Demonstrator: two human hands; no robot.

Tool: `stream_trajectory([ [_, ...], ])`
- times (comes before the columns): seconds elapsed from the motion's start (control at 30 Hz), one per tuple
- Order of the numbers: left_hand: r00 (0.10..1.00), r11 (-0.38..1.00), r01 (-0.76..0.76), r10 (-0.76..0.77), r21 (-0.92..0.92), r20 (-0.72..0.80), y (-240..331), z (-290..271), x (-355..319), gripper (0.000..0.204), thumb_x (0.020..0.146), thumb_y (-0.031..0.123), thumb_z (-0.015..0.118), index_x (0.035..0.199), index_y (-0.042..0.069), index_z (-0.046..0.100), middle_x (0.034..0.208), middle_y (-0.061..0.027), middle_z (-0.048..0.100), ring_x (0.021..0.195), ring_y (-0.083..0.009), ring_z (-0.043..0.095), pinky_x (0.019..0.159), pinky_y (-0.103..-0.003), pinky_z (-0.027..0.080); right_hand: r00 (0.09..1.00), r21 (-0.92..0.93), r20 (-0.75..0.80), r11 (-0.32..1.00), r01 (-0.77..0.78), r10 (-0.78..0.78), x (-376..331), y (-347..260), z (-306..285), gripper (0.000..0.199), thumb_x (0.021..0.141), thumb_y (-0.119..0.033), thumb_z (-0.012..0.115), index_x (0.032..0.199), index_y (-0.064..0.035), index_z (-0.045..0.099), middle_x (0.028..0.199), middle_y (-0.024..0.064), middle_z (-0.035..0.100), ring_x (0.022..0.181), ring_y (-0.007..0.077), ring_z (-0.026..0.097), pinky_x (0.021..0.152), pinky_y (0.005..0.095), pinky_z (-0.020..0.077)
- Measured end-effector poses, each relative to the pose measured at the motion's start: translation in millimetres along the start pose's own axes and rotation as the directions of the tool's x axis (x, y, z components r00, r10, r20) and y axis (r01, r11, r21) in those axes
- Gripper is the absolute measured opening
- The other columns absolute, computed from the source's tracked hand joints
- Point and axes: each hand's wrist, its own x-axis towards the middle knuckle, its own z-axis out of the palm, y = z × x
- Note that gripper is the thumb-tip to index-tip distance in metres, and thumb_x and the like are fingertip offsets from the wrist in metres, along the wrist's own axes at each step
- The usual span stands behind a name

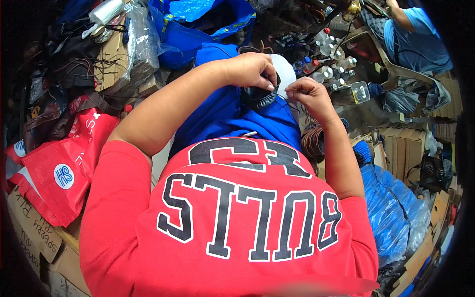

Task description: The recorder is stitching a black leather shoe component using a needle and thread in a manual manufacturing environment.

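The person wears a red short-sleeved cotton T-shirt with big black block letters outlined in white across the chest. The sleeves end above the elbows and the forearms are bare. Below the shirt, bright blue fabric trousers cover the lap.

Small bottles crowd just beyond right hand, red bags hem the left, blue lap open between.

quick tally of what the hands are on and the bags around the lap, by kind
dark leather piece held by the left hand: 1
white piece behind it: 1
thread pinched by the right hand: 1, too thin to place
blue bag: 1
red bag: 1
Total: 5
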Motion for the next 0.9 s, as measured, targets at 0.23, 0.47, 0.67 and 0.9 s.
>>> stream_trajectory([
  [0.23,0.996,0.953,0.076,-0.058,-0.295,0.067,-14,10,4,0.019,0.075,0.016,0.071,0.091,0.006,0.07,0.091,-0.0055,0.061,0.094,-0.0188,0.055,0.085,-0.029,0.043,1.0,0.128,-0.001,0.992,0.017,-0.017,-4,4,21,0.011,0.072,-0.002,0.071,0.083,-0.0052,0.069,0.081,0.0032,0.062,0.078,0.0121,0.057,0.072,0.0244,0.0458],
  [0.47,0.981,0.927,0.1,-0.032,-0.361,0.19,-18,8,4,0.025,0.079,0.013,0.066,0.103,0.007,0.068,0.088,-0.0062,0.061,0.089,-0.0175,0.054,0.082,-0.028,0.042,0.991,0.083,-0.124,0.995,0.051,-0.04,-25,-7,35,0.013,0.076,0.0,0.066,0.087,-0.0054,0.069,0.079,0.0043,0.06,0.075,0.0126,0.058,0.068,0.0249,0.0458],
  [0.67,0.963,0.949,0.114,-0.034,-0.293,0.267,-10,6,3,0.025,0.082,0.013,0.063,0.106,0.009,0.068,0.083,-0.0063,0.056,0.084,-0.0179,0.053,0.078,-0.029,0.041,0.991,-0.186,-0.079,0.979,0.088,-0.105,-30,-29,30,0.02,0.076,0.001,0.064,0.092,-0.0095,0.069,0.077,0.0082,0.057,0.071,0.0206,0.059,0.064,0.0283,0.0467],
  [0.9,0.95,0.985,0.044,0.011,-0.167,0.312,-13,10,8,0.03,0.075,0.009,0.067,0.104,0.009,0.068,0.086,-0.0088,0.055,0.085,-0.02,0.054,0.078,-0.031,0.043,0.973,-0.608,0.225,0.774,0.177,-0.046,-10,-56,18,0.021,0.073,0.0,0.058,0.087,-0.0113,0.069,0.082,0.0144,0.059,0.079,0.0328,0.06,0.069,0.0406,0.0486],
])
